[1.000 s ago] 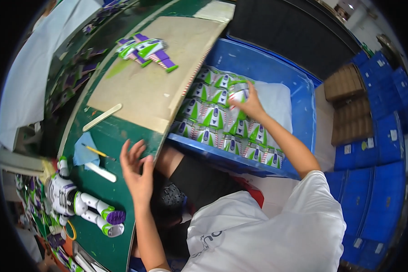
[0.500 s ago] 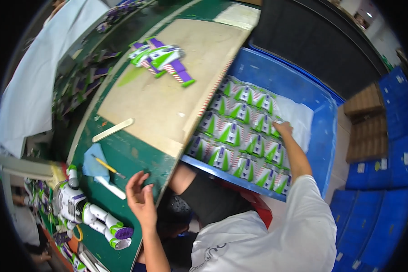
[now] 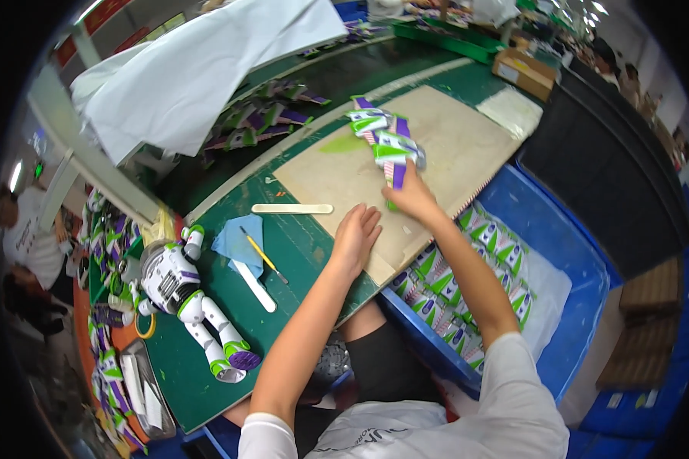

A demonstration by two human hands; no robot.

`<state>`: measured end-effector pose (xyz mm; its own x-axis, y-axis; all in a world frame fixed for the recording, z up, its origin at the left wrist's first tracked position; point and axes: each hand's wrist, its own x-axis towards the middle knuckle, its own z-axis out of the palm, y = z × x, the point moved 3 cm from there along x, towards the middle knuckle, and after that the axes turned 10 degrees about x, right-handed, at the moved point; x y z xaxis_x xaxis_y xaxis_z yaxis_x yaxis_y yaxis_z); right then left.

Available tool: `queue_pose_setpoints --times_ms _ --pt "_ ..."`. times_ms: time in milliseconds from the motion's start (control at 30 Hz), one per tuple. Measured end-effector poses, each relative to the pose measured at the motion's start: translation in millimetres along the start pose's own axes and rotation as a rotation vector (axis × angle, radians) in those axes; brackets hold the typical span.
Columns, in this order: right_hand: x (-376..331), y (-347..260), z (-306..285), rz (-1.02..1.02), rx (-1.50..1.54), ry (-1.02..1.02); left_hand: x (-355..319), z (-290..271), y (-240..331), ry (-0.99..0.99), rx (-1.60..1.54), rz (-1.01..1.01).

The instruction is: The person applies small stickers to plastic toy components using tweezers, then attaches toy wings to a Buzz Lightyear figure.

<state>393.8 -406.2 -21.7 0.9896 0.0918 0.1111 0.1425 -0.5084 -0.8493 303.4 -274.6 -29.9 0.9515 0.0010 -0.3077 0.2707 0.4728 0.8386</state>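
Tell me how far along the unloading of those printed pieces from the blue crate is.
Done: a small stack of printed pieces lies on the tan board. In hand: the right hand rests on that stack, the left hand flat on the board. Left: the blue crate holds rows of packed pieces.

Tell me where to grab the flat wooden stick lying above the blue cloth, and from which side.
Pinch the wooden stick across its narrow width near the middle, coming straight down from above. It lies flat on the green table, clear of neighbours.
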Motion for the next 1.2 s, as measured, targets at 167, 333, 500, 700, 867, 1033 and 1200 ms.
queue_pose_setpoints --times_ms 167,333,500,700,867,1033,1200 --pt "-88 -68 -24 0.137 0.24 -0.465 -3 -17 15 -0.226 0.351 -0.149" --pt "0 -5 -67 -0.433 -0.066 0.504 -73 -38 66 -0.381 0.532 -0.149" --pt "-25 -64 -13 -0.294 0.503 0.099 -153 -107 121 -0.129 0.816 0.051" --pt "-81 -130 59 -0.43 0.709 0.005 -192 -169 130 0.712 0.69 0.475" --pt "-98 -192 58 -0.785 0.449 -0.088 -239 -196 165 0.721 0.706 0.709" --pt "-146 -264 112 -0.505 0.327 -1.207 -259 -204 166 0.746 0.587 0.802" --pt "-177 -269 146 -0.313 0.878 -1.035 -240 -185 139 0.366 0.092 0.818"
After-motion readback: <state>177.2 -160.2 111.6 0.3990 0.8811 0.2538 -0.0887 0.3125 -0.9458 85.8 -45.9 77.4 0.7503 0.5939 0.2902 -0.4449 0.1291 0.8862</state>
